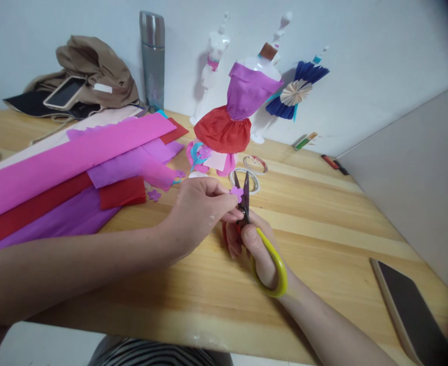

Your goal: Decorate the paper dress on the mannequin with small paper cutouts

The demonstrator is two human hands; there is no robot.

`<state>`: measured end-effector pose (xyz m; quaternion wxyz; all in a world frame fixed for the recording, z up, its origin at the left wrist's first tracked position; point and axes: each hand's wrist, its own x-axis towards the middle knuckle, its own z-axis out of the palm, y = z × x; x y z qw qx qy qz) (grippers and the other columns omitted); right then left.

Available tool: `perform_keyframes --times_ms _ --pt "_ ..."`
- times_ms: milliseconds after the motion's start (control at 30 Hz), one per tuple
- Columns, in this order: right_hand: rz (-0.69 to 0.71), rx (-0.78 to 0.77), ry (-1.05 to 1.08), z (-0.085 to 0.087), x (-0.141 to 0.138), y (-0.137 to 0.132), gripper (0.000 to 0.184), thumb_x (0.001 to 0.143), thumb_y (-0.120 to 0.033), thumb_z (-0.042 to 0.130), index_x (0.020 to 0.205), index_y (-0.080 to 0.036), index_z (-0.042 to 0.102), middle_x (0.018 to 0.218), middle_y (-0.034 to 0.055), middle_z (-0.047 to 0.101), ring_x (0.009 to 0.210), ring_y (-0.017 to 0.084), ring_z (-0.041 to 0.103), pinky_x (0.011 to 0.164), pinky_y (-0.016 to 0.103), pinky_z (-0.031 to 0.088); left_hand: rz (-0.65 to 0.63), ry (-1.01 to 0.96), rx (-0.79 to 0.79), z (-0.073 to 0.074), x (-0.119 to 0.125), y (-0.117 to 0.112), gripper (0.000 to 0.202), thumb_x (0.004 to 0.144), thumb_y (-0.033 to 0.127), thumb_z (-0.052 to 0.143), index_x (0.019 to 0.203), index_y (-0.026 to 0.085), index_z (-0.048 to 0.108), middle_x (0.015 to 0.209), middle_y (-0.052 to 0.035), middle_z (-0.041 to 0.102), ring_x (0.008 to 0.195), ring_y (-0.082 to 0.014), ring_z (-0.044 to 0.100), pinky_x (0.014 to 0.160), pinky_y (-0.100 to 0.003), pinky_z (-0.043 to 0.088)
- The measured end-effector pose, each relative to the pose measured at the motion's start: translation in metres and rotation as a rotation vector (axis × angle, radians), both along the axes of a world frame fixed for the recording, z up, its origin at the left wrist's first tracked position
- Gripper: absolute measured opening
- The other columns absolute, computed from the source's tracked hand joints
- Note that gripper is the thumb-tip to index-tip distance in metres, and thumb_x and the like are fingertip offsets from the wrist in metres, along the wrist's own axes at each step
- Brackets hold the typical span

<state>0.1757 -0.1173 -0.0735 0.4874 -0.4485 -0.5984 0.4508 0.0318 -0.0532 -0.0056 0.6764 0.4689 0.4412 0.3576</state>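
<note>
Pinched in my left hand is a small purple paper flower, right beside the scissor blades. My right hand grips scissors with a yellow and red handle, thumb through the yellow loop. The blades point away from me and are spread apart, the flower at the left one. Just beyond the blade tips lie a roll of white tape and another tape roll. Another purple paper flower rests on the table to the left of my left hand.
Pink crepe paper and red and purple sheets cover the left side. A dress form in purple and red paper stands behind my hands. At the back are a grey bottle and a blue paper piece. A phone lies right.
</note>
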Motion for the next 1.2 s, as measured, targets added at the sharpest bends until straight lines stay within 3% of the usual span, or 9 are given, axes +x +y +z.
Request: perform_keyframes --times_ms 133,300,533,667,867,1200 --pt "-0.031 -0.003 -0.039 0.0041 0.0002 -0.0003 0.054 0.092 -0.075 0.052 0.098 -0.022 0.062 0.073 -0.0012 0.053 0.060 0.015 0.046 0.052 0.030 0.035 0.014 0.008 0.014 0.0009 0.0000 -0.0010 0.028 0.077 0.002 0.063 0.052 0.015 0.063 0.055 0.0004 0.070 0.053 -0.0089 0.067 0.057 -0.016 0.056" --pt "-0.014 0.028 -0.069 0.0056 0.0013 -0.0004 0.049 0.095 -0.071 0.051 0.098 -0.023 0.062 0.075 0.0003 0.054 0.066 0.018 0.048 0.058 0.032 0.037 0.007 0.018 0.036 0.0021 -0.0002 -0.0006 0.030 0.077 0.002 0.063 0.051 0.016 0.062 0.056 0.0005 0.070 0.053 -0.0102 0.068 0.057 -0.017 0.056" --pt "-0.026 0.077 -0.087 0.0092 -0.0006 0.0017 0.046 0.096 -0.068 0.051 0.082 -0.024 0.055 0.074 0.0031 0.057 0.084 0.024 0.058 0.064 0.033 0.043 -0.014 0.031 0.047 0.0019 -0.0005 -0.0007 0.029 0.077 0.003 0.062 0.051 0.017 0.060 0.054 0.0010 0.068 0.053 -0.0104 0.066 0.058 -0.020 0.056" --pt "-0.032 0.075 -0.085 0.0105 -0.0011 0.0019 0.047 0.096 -0.069 0.052 0.081 -0.024 0.056 0.064 0.0004 0.052 0.075 0.023 0.057 0.059 0.032 0.041 -0.006 0.048 0.057 0.0012 -0.0009 -0.0004 0.025 0.077 0.005 0.062 0.054 0.015 0.061 0.058 -0.0009 0.070 0.059 -0.0124 0.069 0.061 -0.020 0.057" --pt "-0.023 0.057 -0.088 0.0083 -0.0003 0.0009 0.047 0.097 -0.069 0.051 0.082 -0.024 0.055 0.059 -0.0037 0.048 0.052 0.015 0.040 0.051 0.031 0.033 0.004 0.045 0.039 0.0034 -0.0005 0.0001 0.028 0.077 0.005 0.063 0.052 0.017 0.059 0.057 -0.0015 0.070 0.059 -0.0125 0.069 0.060 -0.020 0.057" --pt "0.007 0.023 -0.043 0.0062 0.0001 -0.0003 0.043 0.098 -0.065 0.053 0.085 -0.024 0.054 0.060 -0.0053 0.046 0.048 0.012 0.038 0.045 0.028 0.032 -0.002 0.022 0.051 0.0012 -0.0010 0.0015 0.029 0.079 0.007 0.064 0.052 0.017 0.058 0.056 -0.0016 0.069 0.055 -0.0125 0.069 0.056 -0.019 0.055"
